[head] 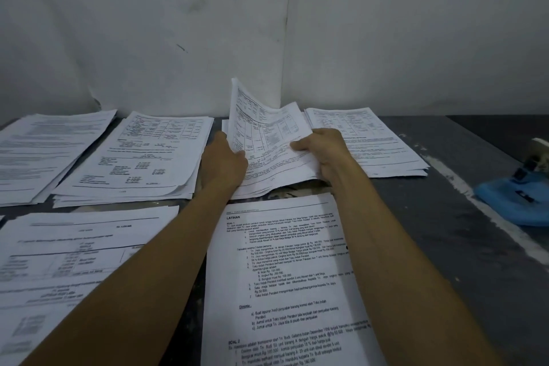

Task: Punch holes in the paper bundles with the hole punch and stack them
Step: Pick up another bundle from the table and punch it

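Grey table (430, 217): hands grip buckled printed bundle (267, 134).

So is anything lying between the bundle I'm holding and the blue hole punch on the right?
Partly: another paper stack lies just right of the held bundle; past it, bare table up to the hole punch.

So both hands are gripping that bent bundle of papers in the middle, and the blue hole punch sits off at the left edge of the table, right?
Not quite. The head view shows the left hand and right hand gripping the bent bundle, but the blue hole punch sits at the right edge of the table, not the left.
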The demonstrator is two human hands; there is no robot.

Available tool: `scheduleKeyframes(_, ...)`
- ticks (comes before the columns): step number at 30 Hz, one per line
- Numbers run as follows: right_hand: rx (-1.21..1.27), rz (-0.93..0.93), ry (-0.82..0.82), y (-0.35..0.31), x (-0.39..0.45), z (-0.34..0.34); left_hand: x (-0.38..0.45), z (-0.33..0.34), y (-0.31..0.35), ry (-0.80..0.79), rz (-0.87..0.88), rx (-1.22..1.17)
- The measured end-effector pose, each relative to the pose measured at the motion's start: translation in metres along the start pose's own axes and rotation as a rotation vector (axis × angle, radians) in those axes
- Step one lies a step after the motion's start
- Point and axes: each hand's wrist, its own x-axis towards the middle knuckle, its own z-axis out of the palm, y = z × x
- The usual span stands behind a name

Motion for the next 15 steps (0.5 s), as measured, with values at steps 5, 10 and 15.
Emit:
scheduleKeyframes(5,0.036,-0.102,-0.088,0.003,0.002,-0.012,-0.001,0.0,-0.001,0.039,0.03,-0.141)
scheduleKeyframes(10,0.1,-0.168,-0.185,-0.006,-0.001,-0.015,-0.001,-0.013,0.008,0.035,0.002,-0.337)
scheduleKeyframes(15,0.153,-0.258,-0.233,-0.022,-0.005,-0.019,0.018,-0.047,0.036,-0.133,-0.214,-0.662)
